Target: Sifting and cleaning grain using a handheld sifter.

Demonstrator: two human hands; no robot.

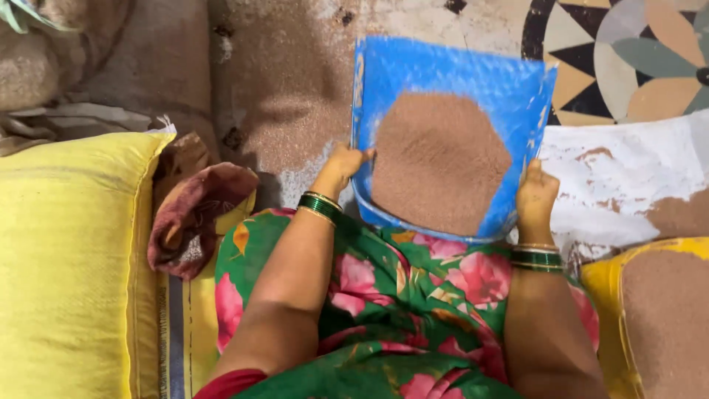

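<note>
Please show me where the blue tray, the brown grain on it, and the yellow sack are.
blue tray [450,70]: head view, bare far part of its floor.
brown grain [439,159]: head view, middle of the heap.
yellow sack [70,258]: head view, its broad top face.

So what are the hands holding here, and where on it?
Both hold the blue winnowing tray of brown grain: the left hand grips its left edge near the rear corner, the right hand its right edge.

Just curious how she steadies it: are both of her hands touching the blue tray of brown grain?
Touching. The head view shows the left hand and right hand gripping opposite side edges of the blue tray.
</note>
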